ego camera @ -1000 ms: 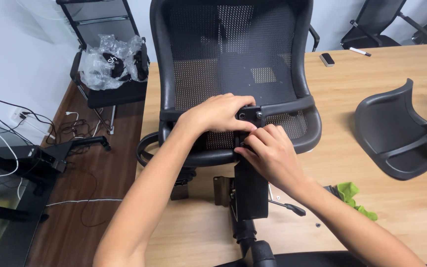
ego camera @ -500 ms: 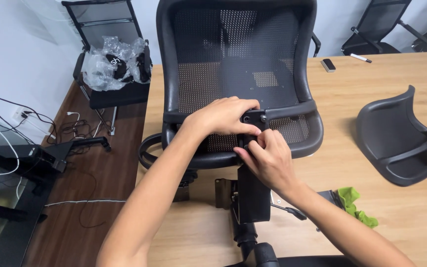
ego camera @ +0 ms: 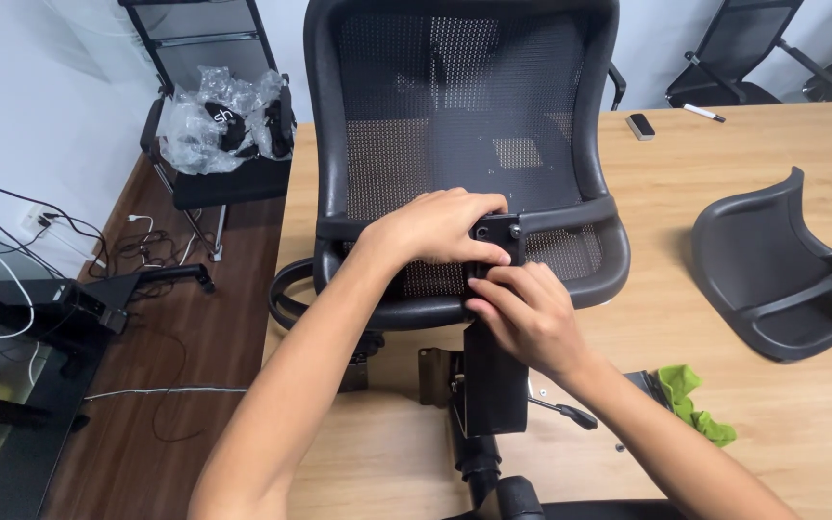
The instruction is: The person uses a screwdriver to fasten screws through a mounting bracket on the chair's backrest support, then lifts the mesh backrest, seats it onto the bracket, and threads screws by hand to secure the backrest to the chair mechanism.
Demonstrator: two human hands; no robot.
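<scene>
On a wooden table (ego camera: 820, 424), a person's left hand (ego camera: 435, 229) and right hand (ego camera: 527, 318) both closed around the black bracket (ego camera: 497, 243) at the base of a mesh chair back (ego camera: 455, 125), which lay flat, a green cloth (ego camera: 690, 400) near the right forearm.

Two bare forearms, no sleeves, bare fingers (ego camera: 489, 279)

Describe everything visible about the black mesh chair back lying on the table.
The chair back is a black frame of plastic look around see-through mesh, lying flat on the wooden table, its lower edge toward the camera. A black bracket sits at its lower middle, joined to a dark upright post. The left hand rests on the bracket; the right hand grips just below.
</scene>
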